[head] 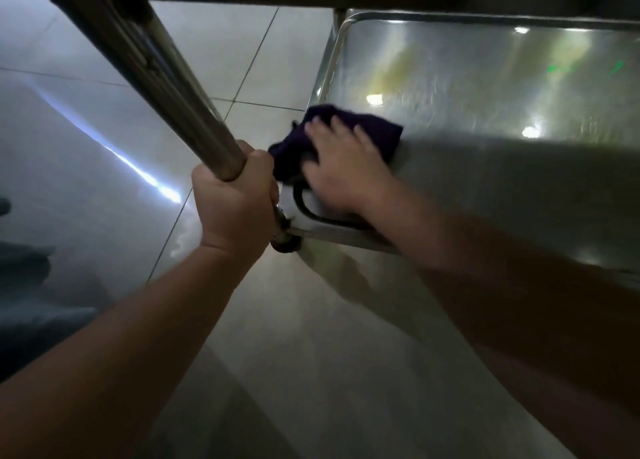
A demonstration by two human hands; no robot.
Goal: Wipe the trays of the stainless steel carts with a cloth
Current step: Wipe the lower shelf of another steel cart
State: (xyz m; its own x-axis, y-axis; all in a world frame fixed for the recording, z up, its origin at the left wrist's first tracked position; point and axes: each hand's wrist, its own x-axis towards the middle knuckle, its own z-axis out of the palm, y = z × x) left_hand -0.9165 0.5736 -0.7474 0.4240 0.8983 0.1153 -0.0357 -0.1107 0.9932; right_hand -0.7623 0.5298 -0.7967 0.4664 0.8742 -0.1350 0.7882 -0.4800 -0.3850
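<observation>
While dim tiled floor (242, 60) surrounds it, the steel tray (485, 88) gleams streakily.

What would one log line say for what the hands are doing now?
left hand: grips cart post | right hand: presses dark cloth on tray near corner | step: wiping

Both forearms bare to the frame edge, no sleeves, rings or watch

L hand (235, 195) fisted tight round the cart post (194, 112), knuckles toward 12, forearm running in from 7. R hand (341, 168) flat, palm down on the cloth (381, 129), fingers spread toward 11, forearm coming in from 4.
</observation>
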